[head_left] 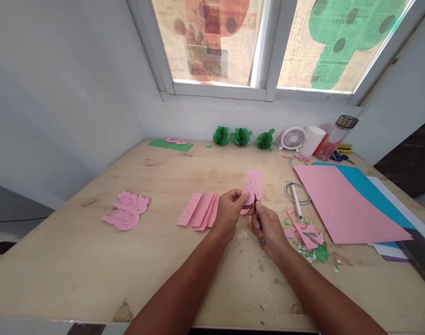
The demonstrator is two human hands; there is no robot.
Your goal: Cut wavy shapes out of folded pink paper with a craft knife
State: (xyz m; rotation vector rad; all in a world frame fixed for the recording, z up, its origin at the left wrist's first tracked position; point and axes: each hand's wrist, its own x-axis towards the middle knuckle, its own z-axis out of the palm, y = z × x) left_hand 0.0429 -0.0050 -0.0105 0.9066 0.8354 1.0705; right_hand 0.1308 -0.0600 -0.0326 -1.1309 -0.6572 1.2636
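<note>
My left hand (232,204) is closed, pinching a pink paper piece (253,179) with curved outlines drawn on it. A slim dark cutting tool (257,215) is gripped in my right hand (270,229), its tip against the right edge of that paper. Whether it is a craft knife or small scissors I cannot tell. Beside my left wrist lie several folded pink paper strips (198,211), also marked with curves; my hand partly hides them. Farther left sits a pile of scalloped pink cut-outs (127,209).
Pink and green scraps (312,239) lie right of my hands, near a white pen (296,200) and a coiled cable. Large coloured sheets (348,204) cover the right side. Green paper ornaments (241,137), a small fan (293,138) and a bottle (336,138) line the back wall.
</note>
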